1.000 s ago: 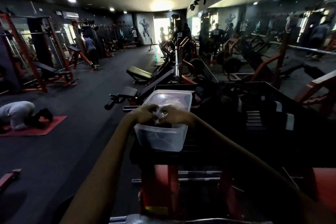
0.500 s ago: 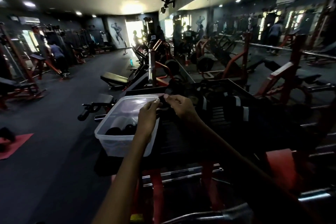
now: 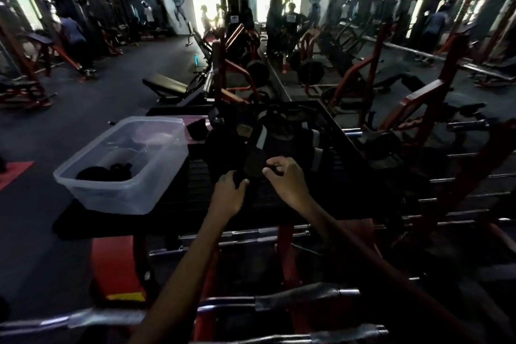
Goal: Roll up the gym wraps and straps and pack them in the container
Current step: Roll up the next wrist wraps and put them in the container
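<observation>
A clear plastic container [image 3: 83, 184] stands at the left of a dark rack top [image 3: 349, 176] and holds black rolled wraps [image 3: 104, 172]. To its right lies a heap of black straps with grey patches [image 3: 279, 137]. My left hand [image 3: 229, 193] grips a dark strap [image 3: 251, 163] at the near edge of the heap. Just right of it, my right hand [image 3: 287, 179] has its fingers curled over the same strap. The strap is too dark to make out in detail.
Chrome barbells [image 3: 251, 234] lie on the red rack below the hands. Benches and red machines [image 3: 231, 70] fill the room beyond, with a mirror wall to the right. People stand in the distance, and a red mat [image 3: 14, 173] lies on the floor at left.
Both hands have moved from over the container to the strap heap on its right. The view has swung right, so the container now sits at the left.
</observation>
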`<action>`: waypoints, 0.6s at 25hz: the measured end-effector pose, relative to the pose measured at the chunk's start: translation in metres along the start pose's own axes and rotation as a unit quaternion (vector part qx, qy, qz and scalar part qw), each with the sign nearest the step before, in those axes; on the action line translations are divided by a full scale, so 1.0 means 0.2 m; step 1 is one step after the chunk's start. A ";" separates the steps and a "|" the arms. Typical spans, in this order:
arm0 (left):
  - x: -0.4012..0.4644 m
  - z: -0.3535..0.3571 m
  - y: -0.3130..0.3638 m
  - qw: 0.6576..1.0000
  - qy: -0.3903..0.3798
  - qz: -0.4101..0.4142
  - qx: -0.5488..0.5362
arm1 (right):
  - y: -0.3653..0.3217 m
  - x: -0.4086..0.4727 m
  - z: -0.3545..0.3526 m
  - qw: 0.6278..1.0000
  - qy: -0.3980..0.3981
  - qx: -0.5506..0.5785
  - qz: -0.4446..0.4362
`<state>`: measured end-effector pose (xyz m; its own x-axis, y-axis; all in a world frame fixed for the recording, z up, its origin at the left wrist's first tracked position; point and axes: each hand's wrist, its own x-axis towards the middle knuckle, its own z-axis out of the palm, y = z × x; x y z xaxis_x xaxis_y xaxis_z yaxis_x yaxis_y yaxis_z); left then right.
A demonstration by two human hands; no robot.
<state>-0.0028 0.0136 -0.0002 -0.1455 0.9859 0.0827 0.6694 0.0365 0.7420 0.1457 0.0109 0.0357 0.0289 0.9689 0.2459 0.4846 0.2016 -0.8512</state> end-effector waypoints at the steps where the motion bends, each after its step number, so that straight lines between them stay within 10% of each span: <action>1: 0.01 0.04 -0.03 0.999 -0.022 -0.009 0.047 | 0.05 0.01 -0.04 1.000 0.000 -0.018 -0.014; 9: 0.00 0.05 -0.05 0.983 -0.069 -0.026 0.168 | 0.27 0.38 -0.28 0.945 0.002 -0.318 0.079; 15: -0.07 0.04 0.01 1.000 -0.019 0.007 0.009 | 0.24 0.36 -0.26 0.970 -0.053 -0.220 0.082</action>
<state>0.0061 0.0015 -0.0042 -0.1084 0.9918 0.0680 0.6842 0.0248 0.7289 0.2161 0.0831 0.0374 0.0586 0.9968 0.0541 0.8086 -0.0156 -0.5881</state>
